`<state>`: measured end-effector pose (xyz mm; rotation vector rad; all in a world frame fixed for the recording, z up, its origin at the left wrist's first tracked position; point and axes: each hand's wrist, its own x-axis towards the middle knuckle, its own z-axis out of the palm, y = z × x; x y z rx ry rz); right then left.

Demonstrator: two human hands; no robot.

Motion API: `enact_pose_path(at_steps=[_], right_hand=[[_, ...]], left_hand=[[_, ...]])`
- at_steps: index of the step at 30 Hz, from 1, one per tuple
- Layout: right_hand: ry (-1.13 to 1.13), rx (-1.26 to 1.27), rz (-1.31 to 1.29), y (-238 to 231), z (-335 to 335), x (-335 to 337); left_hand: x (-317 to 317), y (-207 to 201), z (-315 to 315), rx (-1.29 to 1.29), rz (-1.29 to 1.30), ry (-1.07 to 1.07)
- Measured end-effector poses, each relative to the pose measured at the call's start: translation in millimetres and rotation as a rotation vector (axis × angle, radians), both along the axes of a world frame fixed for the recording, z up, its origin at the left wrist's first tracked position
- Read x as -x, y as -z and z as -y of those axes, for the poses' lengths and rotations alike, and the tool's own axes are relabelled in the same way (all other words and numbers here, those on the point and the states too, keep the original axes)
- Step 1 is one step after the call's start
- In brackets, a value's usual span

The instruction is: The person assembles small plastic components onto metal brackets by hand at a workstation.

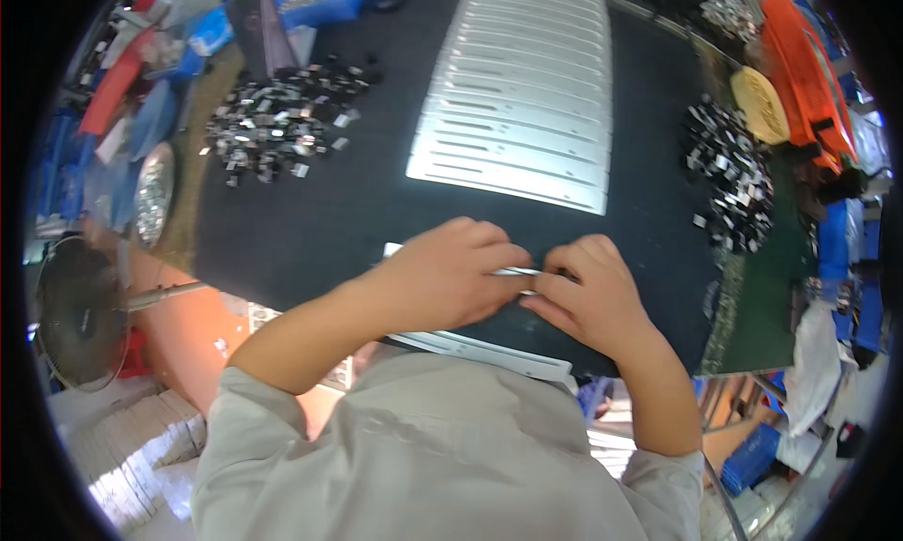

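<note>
My left hand [450, 270] and my right hand [594, 292] meet over the near part of the dark table. Both are closed, with fingertips pinching a thin silvery metal strip [515, 272] that shows in the narrow gap between them. Most of this strip is covered by the fingers. Along the table's front edge, close to my body, lies a long flat metal strip [499, 351] with slots. Beyond my hands, many similar slotted metal strips [513, 118] lie side by side in a long row reaching away from me.
Small black and silver pieces lie in a pile [277, 118] at the left and another pile [734, 174] at the right. A blue bin [324, 0] stands far left, near a yellow oval object [760, 105] and orange tray [800, 61] far right. A fan [83, 313] stands left.
</note>
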<state>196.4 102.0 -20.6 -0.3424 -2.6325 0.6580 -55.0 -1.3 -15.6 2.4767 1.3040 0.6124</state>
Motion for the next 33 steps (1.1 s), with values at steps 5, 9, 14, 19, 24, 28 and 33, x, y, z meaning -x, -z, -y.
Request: enact_pose_path(at_steps=[5,9,14,19,24,28,33], right_hand=[[-0.009,-0.042,0.000,0.8,0.5,-3.6],[-0.021,-0.020,0.025,2.9,-1.2,-4.3],[-0.019,0.017,-0.004,-1.1,-3.3,-6.9],[0.104,0.144,-0.185,12.0,-7.9,-18.9],[0.186,0.318,-0.236,12.0,-8.6,-19.0],[0.229,0.323,-0.216,12.5,-6.5,-19.7],[0.245,0.329,-0.219,12.4,-6.0,-18.2]], left_hand=[[-5.5,9.4,-4.1,-0.007,0.007,0.043],[-9.8,6.5,-4.3,0.021,-0.025,0.071],[1.1,0.0,-0.9,0.053,0.108,0.044],[94.2,-40.0,8.9,-0.200,-0.126,-0.567],[156.0,-35.6,24.8,-0.053,-0.349,-0.727],[164.6,-29.2,23.3,-0.111,-0.395,-0.663],[145.5,-24.0,12.7,-0.217,-0.151,-0.762]])
